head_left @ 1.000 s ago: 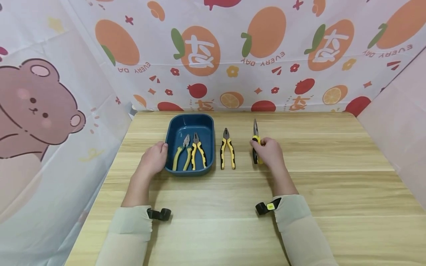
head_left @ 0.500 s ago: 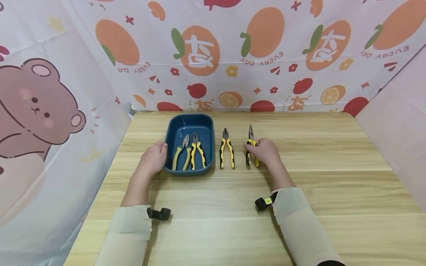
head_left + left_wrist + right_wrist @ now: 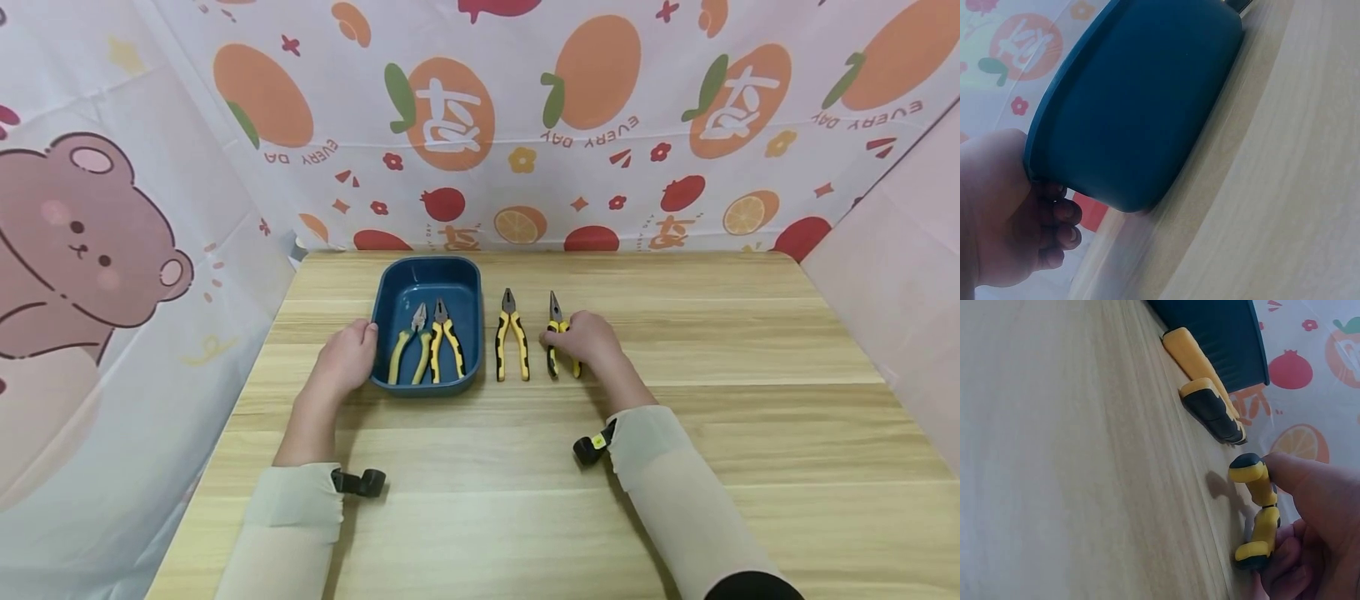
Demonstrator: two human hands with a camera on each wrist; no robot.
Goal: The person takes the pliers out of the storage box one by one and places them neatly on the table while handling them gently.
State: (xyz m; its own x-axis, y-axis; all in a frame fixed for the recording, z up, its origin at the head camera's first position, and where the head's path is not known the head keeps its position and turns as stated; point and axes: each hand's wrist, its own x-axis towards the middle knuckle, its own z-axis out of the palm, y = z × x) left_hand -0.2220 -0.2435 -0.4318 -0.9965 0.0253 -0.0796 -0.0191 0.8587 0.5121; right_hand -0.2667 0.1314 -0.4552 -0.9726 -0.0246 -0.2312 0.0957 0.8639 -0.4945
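Observation:
My left hand (image 3: 347, 358) grips the left rim of a blue plastic bin (image 3: 427, 390), fingers curled below the rim in the left wrist view. Inside the bin lie pliers with dull yellow handles (image 3: 396, 358) and combination pliers with yellow-and-black handles (image 3: 441, 313). Another pair of yellow-and-black combination pliers (image 3: 509, 303) lies on the table just right of the bin, jaws pointing away. To the right of these, my right hand (image 3: 596, 342) holds needle-nose pliers (image 3: 555, 310) by the handles, which stand apart. The right wrist view shows their handle ends (image 3: 1247, 467) close over the wood.
The light wooden table (image 3: 480, 500) ends at a fruit-patterned cloth (image 3: 525, 125) just behind the bin. A bear-printed cloth (image 3: 90, 242) hangs at the left. Both wrists carry a small black camera (image 3: 588, 450).
My right hand has moved left with the needle-nose pliers, toward the pliers on the table, and their handles have spread apart. The left hand and bin have stayed put.

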